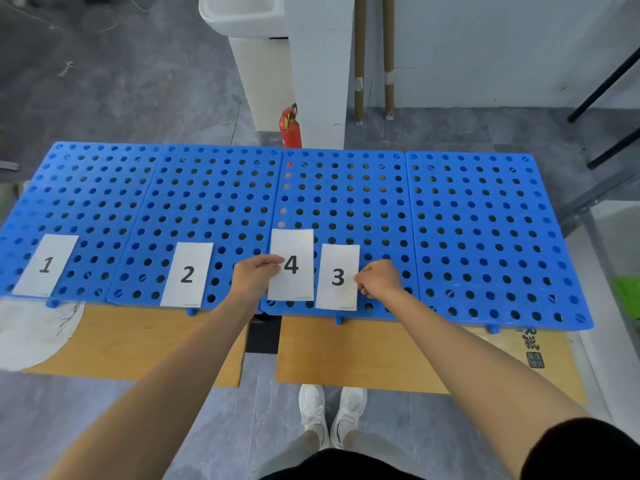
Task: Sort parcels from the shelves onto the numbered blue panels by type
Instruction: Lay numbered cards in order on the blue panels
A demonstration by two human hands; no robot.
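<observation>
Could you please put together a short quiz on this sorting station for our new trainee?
1. True or false: the rightmost blue panel carries a number card.
2. Which card does the left hand hold? A) 1 B) 2 C) 4
3. Fill in: the right hand pinches the edge of card ___.
Key: 1 false. 2 C, card 4. 3 card 3.

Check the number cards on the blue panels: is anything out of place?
Yes: card 4 sits left of card 3, both over the third panel, so the row reads 1, 2, 4, 3. The left hand pinches card 4, the right hand card 3. The fourth panel carries no card.
</observation>
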